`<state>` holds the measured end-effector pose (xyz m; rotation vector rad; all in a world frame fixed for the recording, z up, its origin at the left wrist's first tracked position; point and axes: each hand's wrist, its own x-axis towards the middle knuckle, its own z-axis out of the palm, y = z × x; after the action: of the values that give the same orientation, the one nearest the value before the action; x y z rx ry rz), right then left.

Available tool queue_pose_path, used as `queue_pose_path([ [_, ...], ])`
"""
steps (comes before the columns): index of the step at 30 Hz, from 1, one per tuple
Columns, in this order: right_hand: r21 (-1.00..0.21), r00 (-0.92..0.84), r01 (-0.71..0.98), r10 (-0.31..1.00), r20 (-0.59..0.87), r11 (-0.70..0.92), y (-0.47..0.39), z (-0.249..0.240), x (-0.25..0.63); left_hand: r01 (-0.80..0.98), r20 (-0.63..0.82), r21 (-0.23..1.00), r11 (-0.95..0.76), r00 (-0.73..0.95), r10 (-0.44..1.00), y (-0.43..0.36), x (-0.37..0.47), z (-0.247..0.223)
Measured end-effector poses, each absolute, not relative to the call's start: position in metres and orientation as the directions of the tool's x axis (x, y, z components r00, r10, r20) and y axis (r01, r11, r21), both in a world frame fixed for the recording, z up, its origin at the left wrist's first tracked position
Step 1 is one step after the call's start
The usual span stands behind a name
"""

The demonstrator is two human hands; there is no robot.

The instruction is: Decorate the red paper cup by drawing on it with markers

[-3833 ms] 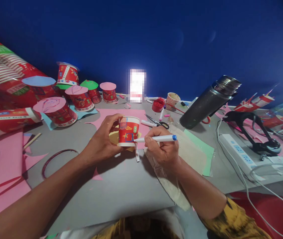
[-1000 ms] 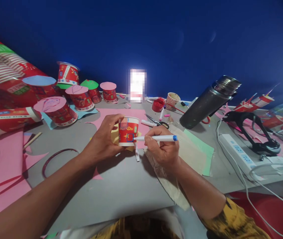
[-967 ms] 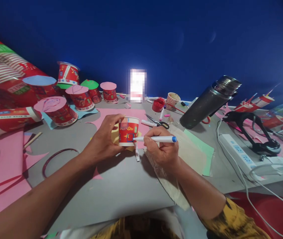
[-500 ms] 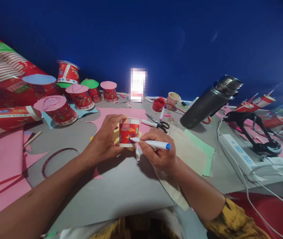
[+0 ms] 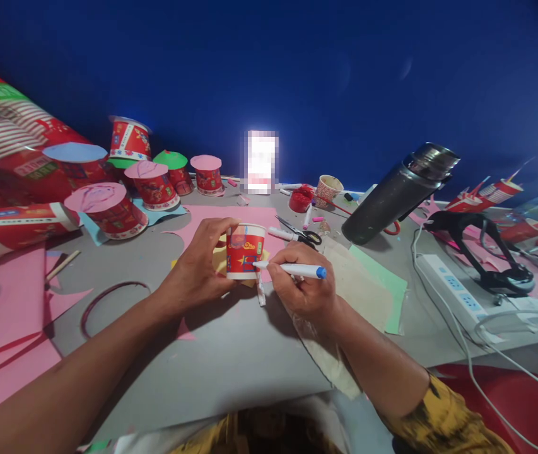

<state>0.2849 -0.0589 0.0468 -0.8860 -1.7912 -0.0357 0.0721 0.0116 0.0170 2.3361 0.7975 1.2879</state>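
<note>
With our left hand (image 5: 202, 261) we clasp a red paper cup (image 5: 245, 247), just left of our right hand (image 5: 304, 290), which pinches a blue-ended white marker (image 5: 303, 270), tip at the cup. Black-handled scissors (image 5: 304, 236) lie beyond that hand.

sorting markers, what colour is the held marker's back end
The marker's back end is blue, seen in the head view.

At the far edge of the grey worktop (image 5: 231, 359), a glowing white rectangle (image 5: 260, 161) is pixelated. The picture's left edge cuts the plastic-wrapped red-and-white paper cups (image 5: 6, 125). Whether the blue-ended white marker (image 5: 299, 270) touches the red paper cup (image 5: 245, 252) is unclear.
</note>
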Motion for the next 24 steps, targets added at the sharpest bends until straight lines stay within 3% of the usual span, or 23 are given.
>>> queue_pose_path([
  [8, -0.468, -0.049, 0.567, 0.595, 0.802, 0.678, -0.06, 0.0454, 0.2868, 0.304, 0.604, 0.608, -0.734, 0.422, 0.676, 0.0118, 0.0715, 0.0184],
  [24, -0.497, -0.054, 0.549, 0.621, 0.782, 0.672, -0.059, 0.0469, 0.2861, 0.323, 0.671, 0.517, -0.793, 0.423, 0.61, 0.0099, 0.0742, 0.0204],
])
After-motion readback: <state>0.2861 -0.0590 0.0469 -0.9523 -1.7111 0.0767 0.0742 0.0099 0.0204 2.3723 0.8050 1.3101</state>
